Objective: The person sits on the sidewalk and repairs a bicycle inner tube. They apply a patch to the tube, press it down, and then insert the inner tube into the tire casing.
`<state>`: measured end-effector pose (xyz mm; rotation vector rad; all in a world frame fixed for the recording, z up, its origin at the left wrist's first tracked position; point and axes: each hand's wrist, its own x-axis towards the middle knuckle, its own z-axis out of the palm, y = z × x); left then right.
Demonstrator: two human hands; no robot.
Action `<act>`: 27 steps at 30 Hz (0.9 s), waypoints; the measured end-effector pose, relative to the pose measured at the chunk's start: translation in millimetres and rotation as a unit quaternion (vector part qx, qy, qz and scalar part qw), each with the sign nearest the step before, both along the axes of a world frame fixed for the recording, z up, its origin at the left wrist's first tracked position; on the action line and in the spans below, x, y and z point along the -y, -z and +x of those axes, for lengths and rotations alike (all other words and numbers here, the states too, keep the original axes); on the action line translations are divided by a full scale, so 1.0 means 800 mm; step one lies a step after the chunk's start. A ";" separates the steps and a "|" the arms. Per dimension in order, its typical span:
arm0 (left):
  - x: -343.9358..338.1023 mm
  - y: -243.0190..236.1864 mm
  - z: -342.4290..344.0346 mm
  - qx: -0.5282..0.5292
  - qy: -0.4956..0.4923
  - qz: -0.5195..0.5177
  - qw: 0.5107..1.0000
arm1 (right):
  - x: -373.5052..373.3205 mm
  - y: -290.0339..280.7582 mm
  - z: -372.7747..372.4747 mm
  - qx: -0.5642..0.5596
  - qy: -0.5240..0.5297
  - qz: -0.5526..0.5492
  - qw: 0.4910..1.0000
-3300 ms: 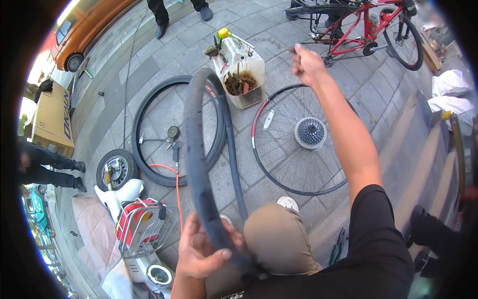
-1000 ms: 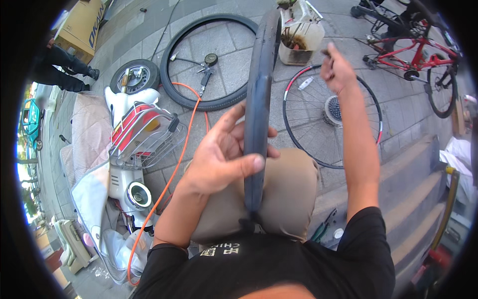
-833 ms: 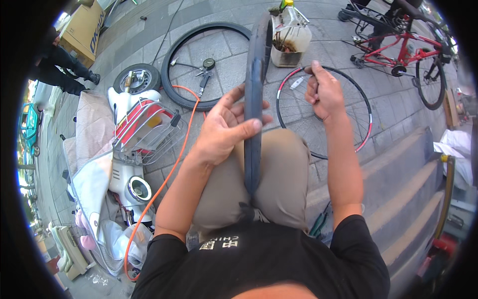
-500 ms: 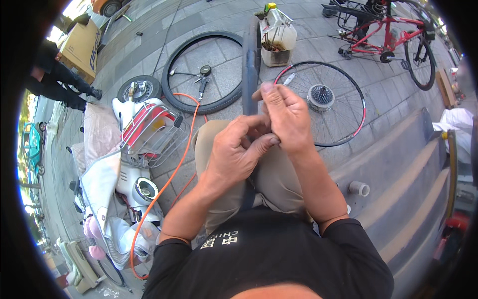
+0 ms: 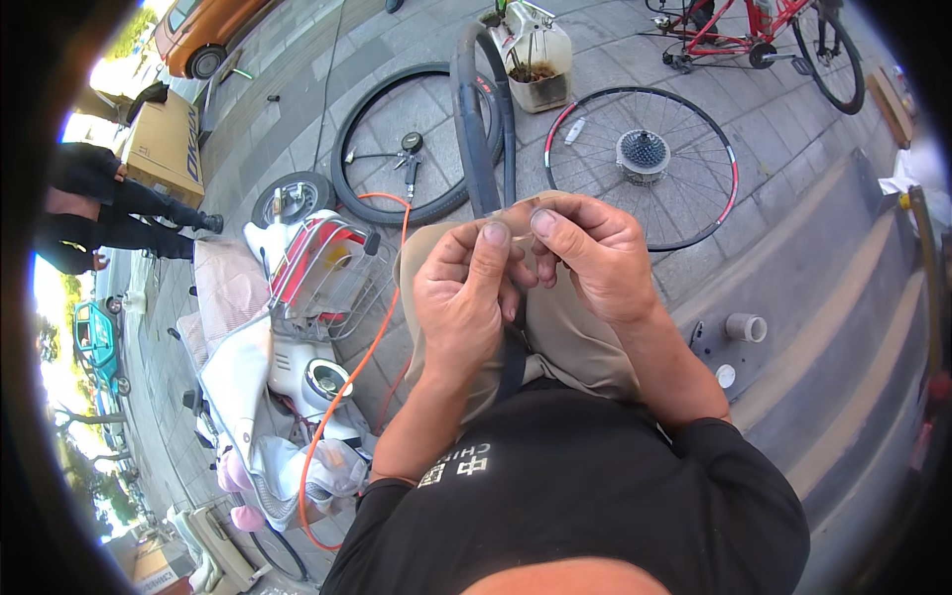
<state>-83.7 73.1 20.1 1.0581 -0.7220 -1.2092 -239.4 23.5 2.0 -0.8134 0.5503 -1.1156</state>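
Observation:
Above my lap, my left hand [image 5: 458, 293] and my right hand [image 5: 595, 253] meet with their fingertips close together. Both thumbs press against the forefingers. A small thin piece [image 5: 519, 213] stretches between the two pinches, too small to tell its kind. Just beyond my fingers a dark grey inner tube [image 5: 468, 129] rises in a narrow upright loop, its lower end hidden behind my hands and knees. Farther off, a black bicycle tyre [image 5: 344, 149] lies flat on the paving. To its right lies a spoked wheel [image 5: 736, 169] with its sprocket cluster facing up.
An inflator gauge [image 5: 412, 145] with an orange hose [image 5: 344, 385] lies inside the tyre. Beyond stands a cut-open plastic jug [image 5: 555, 59]. A white scooter [image 5: 296, 369] is at left, stone steps [image 5: 793, 332] at right. Another person [image 5: 149, 213] stands far left; a red bicycle [image 5: 729, 46] is far right.
My hands have drawn level, the right one coming down, and both thumbs now face me with the small piece between them. The whole view has shifted slightly.

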 end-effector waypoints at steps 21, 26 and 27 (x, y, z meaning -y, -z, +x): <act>-0.017 0.016 0.000 -0.204 0.092 -0.041 0.974 | -0.001 0.012 0.001 -0.293 0.277 -0.557 0.726; -0.015 0.015 0.001 -0.200 0.076 -0.030 0.976 | 0.001 0.008 0.005 -0.291 0.281 -0.558 0.724; -0.014 0.015 0.003 -0.191 0.075 -0.030 0.978 | 0.001 0.006 0.005 -0.291 0.275 -0.559 0.726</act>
